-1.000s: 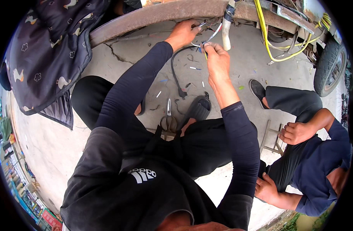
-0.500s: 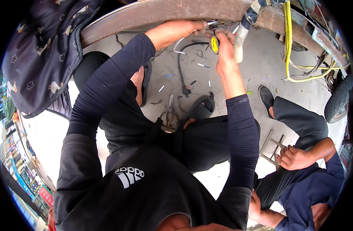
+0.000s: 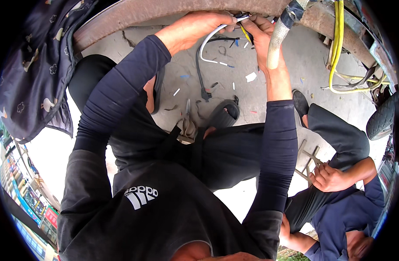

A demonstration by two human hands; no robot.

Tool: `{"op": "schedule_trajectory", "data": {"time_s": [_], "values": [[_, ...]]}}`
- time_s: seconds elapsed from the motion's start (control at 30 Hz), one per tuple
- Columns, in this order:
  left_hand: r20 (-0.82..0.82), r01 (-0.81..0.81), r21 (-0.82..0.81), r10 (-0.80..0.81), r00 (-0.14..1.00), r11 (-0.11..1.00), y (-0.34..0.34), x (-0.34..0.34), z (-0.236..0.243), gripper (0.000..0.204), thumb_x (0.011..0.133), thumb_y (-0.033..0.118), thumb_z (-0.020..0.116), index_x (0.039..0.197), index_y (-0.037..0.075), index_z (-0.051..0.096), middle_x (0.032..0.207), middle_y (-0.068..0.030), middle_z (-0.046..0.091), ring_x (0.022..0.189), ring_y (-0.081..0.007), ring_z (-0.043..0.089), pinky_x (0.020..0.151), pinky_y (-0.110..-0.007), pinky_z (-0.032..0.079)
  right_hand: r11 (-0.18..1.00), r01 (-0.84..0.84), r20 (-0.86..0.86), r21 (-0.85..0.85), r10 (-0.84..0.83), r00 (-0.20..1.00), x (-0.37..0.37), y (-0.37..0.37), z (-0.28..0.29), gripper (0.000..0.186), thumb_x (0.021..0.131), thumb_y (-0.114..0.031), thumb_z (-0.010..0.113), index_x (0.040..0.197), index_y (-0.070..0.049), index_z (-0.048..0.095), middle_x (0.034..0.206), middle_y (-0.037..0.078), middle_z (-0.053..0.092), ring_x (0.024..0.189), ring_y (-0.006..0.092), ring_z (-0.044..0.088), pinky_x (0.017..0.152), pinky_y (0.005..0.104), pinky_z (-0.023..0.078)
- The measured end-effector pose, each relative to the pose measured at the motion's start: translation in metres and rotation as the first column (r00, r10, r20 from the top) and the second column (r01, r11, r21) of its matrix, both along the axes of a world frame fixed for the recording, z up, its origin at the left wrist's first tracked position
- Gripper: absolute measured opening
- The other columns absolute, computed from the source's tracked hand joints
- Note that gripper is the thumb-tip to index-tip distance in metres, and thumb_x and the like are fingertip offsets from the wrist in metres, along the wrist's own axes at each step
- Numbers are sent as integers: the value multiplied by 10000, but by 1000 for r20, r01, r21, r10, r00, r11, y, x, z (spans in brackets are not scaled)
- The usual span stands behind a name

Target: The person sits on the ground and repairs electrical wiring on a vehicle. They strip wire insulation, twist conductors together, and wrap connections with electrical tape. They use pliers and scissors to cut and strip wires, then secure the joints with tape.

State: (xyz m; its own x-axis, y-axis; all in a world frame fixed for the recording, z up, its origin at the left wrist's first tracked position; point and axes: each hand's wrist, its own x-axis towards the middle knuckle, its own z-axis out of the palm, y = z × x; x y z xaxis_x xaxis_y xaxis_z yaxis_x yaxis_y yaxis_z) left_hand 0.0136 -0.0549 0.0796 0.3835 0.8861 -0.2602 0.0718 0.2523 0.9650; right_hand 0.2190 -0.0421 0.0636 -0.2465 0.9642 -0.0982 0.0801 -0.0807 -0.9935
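Observation:
Up under the rusty metal beam [image 3: 164, 15], my two hands work close together. My left hand [image 3: 210, 21] is closed on a white cable [image 3: 203, 45], whose loose end curls down below the fingers. In my right hand [image 3: 261, 31] is a roll of electrical tape [image 3: 246, 35], black with a yellow label, turned nearly edge-on. The fingertips of both hands meet at the cable's upper end, where thin wires show only in part. A pale hose [image 3: 275, 48] with black tape wraps hangs in front of my right wrist.
A black cable [image 3: 198, 69] lies on the concrete among scraps, with scissors [image 3: 187, 115] by my slipper [image 3: 223, 115]. Yellow cables [image 3: 336, 48] hang at right, above a wheel [image 3: 379, 116]. Another person [image 3: 338, 209] sits at lower right; patterned cloth [image 3: 34, 65] drapes at left.
The tape roll has turned from showing its yellow label to nearly edge-on. More of the white cable now loops below my left hand. Both hands are slightly higher in view.

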Motion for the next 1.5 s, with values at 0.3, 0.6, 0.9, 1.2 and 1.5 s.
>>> {"op": "schedule_trajectory", "data": {"time_s": [0.3,0.6,0.9,1.2,1.5], "values": [[127,-146,-94,157,979,985,-5,6,7,260,984,216,653,1118,-5,684,1004,-51,659,900,-147,584,787,-282,476,999,32,-18,-13,-33,999,-1,-5,-1,187,992,-175,648,1094,-36,717,1001,-1,711,949,76,600,904,247,434],[-90,-150,48,154,984,988,-2,8,-23,340,939,364,660,1030,50,754,938,-8,690,905,-122,566,866,-275,436,1000,-4,-98,-16,2,995,2,3,-18,180,984,-155,649,1090,-27,718,1004,-1,706,952,77,597,891,250,437],[47,-107,43,105,993,993,-3,15,-23,340,947,344,661,1043,29,749,938,-46,716,888,-158,624,837,-284,477,999,48,-94,-3,-48,994,1,8,-23,163,974,-113,618,1036,-11,728,893,6,702,819,93,598,756,265,454],[152,-203,-78,213,965,976,-1,18,3,374,989,276,660,1208,-27,663,1147,-102,691,1030,-194,631,883,-322,502,997,-81,-21,17,81,996,7,14,-3,157,991,-110,621,1064,-11,719,949,13,719,855,115,620,748,286,477],[-467,-146,510,415,781,848,-4,22,-4,391,943,365,650,1125,24,709,1008,-245,714,959,-410,687,821,-461,530,998,36,38,-46,-34,999,9,3,-3,221,935,-223,700,1040,-32,739,968,23,721,936,102,615,870,275,448]]}}
